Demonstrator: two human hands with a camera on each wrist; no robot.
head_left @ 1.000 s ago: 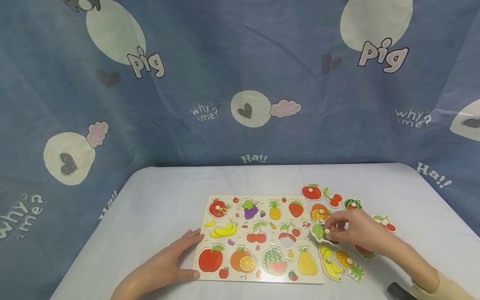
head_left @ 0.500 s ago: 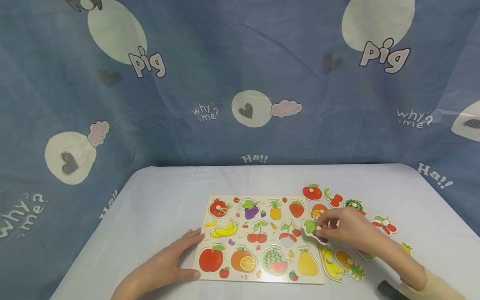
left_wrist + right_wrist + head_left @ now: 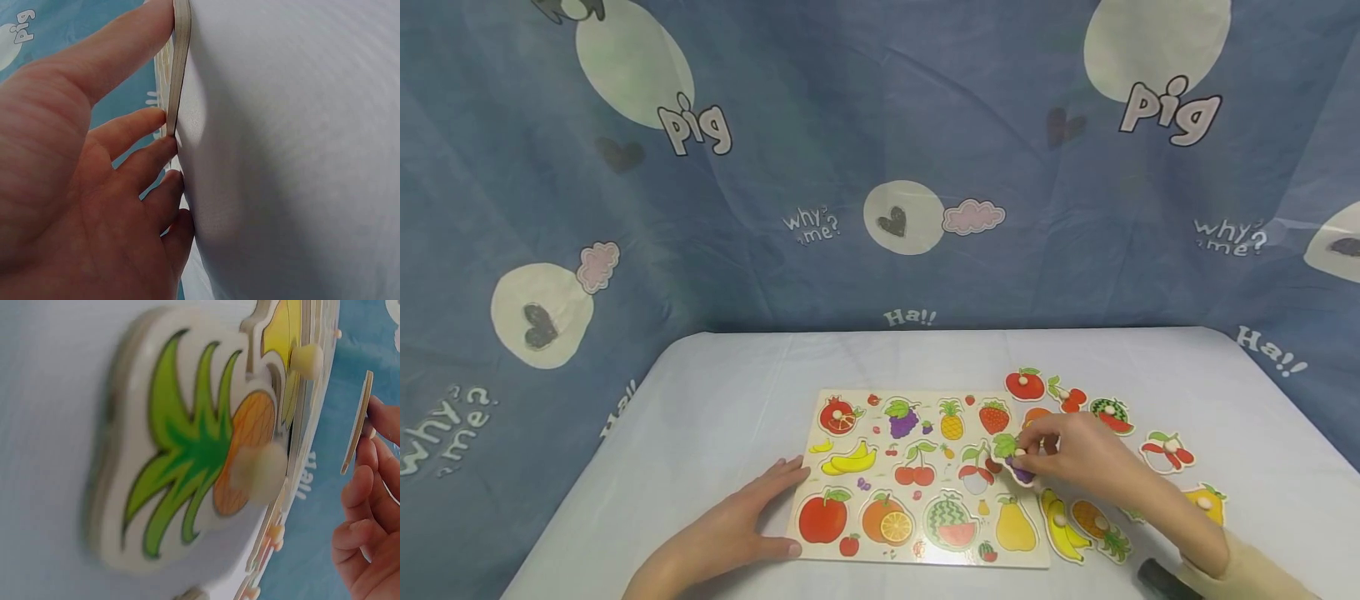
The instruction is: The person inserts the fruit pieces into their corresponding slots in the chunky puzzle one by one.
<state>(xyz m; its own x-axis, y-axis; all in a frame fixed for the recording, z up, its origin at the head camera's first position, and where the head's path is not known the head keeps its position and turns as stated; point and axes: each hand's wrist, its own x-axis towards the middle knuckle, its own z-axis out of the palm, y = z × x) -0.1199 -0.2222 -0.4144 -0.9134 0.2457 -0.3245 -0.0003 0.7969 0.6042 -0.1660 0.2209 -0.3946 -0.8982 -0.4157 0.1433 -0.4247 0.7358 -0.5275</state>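
And here's the right hand [image 3: 1078, 450] over the two o'clock side of the board [image 3: 883, 479], thumb and forefinger pinching the knob [image 3: 371, 432] of the grapes [image 3: 1006, 450], which hang off to the right of the cherry slot [image 3: 977, 468]; the right wrist view shows the piece edge-on, well apart from the loose pineapple [image 3: 1093, 521]! Over at nine o'clock the left hand [image 3: 726, 529] has its fingers spread, gripping nothing, tips and thumb against the board's edge, and that's a brace worth having, because a push from the right would likely make the board slide. The matching slot [image 3: 902, 418] sits toward ten o'clock from the piece, and look at the leaf: it points near eleven on both piece and print, so I'd expect only a slight turn, if any. The tidy way across, I'd say, is high enough that the rim won't catch on the pineapple slot [image 3: 951, 420], flat, with the fingertips low on the knob so that the piece can't tip. Over the slot, line up the leaf first, lower the grapes, then wiggle lightly and press on the knob; forcing a tilted rim would probably jam it. And mind the pomegranate [image 3: 838, 416] at nine o'clock of that slot, its own knob standing proud there
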